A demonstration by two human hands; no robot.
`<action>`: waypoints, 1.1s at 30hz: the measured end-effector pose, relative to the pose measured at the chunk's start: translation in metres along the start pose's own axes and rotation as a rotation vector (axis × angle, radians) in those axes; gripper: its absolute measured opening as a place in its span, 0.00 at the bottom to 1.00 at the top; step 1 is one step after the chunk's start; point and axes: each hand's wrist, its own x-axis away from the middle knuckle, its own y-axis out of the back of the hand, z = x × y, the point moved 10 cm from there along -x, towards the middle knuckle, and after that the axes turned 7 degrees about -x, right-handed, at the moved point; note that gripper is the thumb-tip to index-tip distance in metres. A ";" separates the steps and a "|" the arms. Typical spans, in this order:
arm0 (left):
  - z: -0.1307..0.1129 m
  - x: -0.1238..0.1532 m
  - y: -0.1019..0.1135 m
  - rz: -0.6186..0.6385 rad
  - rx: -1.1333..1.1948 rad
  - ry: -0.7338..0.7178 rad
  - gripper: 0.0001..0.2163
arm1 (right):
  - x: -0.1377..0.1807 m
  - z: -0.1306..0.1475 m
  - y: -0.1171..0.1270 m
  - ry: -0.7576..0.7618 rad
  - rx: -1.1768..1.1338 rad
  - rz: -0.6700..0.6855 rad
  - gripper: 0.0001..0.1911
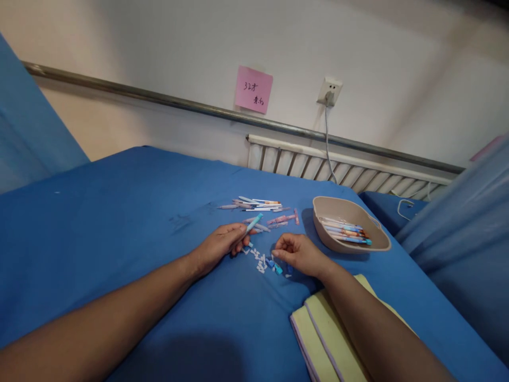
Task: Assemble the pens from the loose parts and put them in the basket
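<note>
My left hand (225, 241) is closed around a pen barrel with a teal end (254, 223), which points up and to the right. Over the small parts, my right hand (298, 253) has thumb and fingers pinched together; whatever lies between them is too small to make out. Beneath and between both hands, many tiny white pen parts (261, 263) are scattered on the blue cloth, along with a teal piece (278, 269) and a darker blue piece (270, 262). Beyond the hands lies a loose pile of pen parts and refills (258, 204), with pink pen pieces (283, 218) nearer.
A beige basket (350, 208) with several pens (345, 232) in it stands to the right. A folded yellow towel (318, 331) lies under my right forearm. Behind the blue-covered table (119, 212) are a radiator (302, 162), a rail and a plugged-in socket (330, 91).
</note>
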 end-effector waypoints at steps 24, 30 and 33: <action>0.002 -0.001 0.003 -0.018 -0.017 0.003 0.17 | 0.004 0.003 0.001 0.104 0.406 0.074 0.03; 0.004 -0.002 0.002 -0.003 -0.036 0.018 0.16 | 0.004 -0.003 0.006 0.052 0.477 0.117 0.02; 0.004 -0.003 0.002 -0.006 -0.046 0.018 0.16 | 0.005 -0.001 0.005 0.054 0.495 0.125 0.06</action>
